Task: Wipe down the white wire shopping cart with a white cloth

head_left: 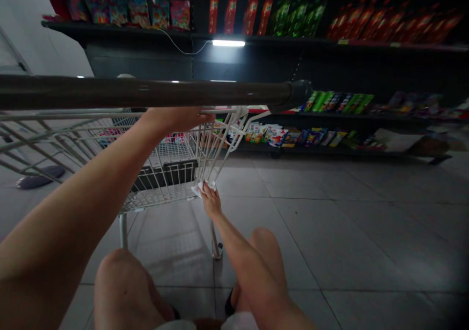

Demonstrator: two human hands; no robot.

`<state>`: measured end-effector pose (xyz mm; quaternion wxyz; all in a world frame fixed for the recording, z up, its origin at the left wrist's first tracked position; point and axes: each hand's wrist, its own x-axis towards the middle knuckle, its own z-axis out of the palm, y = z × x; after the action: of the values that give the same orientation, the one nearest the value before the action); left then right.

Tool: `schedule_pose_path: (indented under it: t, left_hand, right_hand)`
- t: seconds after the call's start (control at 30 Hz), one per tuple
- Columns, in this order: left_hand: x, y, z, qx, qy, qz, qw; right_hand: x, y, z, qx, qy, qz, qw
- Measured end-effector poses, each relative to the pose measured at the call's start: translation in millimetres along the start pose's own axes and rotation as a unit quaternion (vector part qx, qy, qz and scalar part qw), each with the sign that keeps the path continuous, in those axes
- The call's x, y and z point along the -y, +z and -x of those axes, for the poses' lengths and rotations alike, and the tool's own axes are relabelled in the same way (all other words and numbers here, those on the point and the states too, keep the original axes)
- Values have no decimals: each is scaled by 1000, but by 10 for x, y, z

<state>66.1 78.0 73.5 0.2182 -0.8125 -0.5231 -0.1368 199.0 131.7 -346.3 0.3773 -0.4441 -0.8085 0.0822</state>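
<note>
The shopping cart (161,174) stood at the centre of the view, its handle (146,93) running across its near side. The left hand (176,118) lay at the cart's upper wire rim, beneath the handle, and the right hand (210,199) held a tissue (202,188) against the cart's lower wires. Beyond the cart and to its right ran store shelving (227,37), with bottles (251,12) and packets (139,11) on the upper shelf and more packets (273,134) on the lowest shelf. A flat object (40,177) lay on the floor (330,222) left of the cart.
</note>
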Motion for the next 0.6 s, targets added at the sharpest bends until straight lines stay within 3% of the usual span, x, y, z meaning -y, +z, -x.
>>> schedule_pose_path:
  t: [0.1,0.23,0.4,0.47,0.53,0.6]
  left_hand:
    - [32,46,-1,-1,-17,-1,1000]
    - [73,81,6,-8,-19,9,1000]
    - [114,106,-6,-24,2,22,999]
    - [121,112,-14,-29,10,25,999]
    - [119,110,-19,-36,15,27,999]
    - [114,101,-20,-41,24,30,998]
  right_hand:
    - [-107,160,210,14,73,-150,986]
    - [-191,35,58,-62,144,-249,956]
    - [-234,-609,-633,-262,247,-340,869]
    - [-152,-935,-927,-307,232,-399,832]
    - [-17,-1195,-1134,-288,185,-497,797]
    - [127,-1332,-1211,-220,163,-578,769]
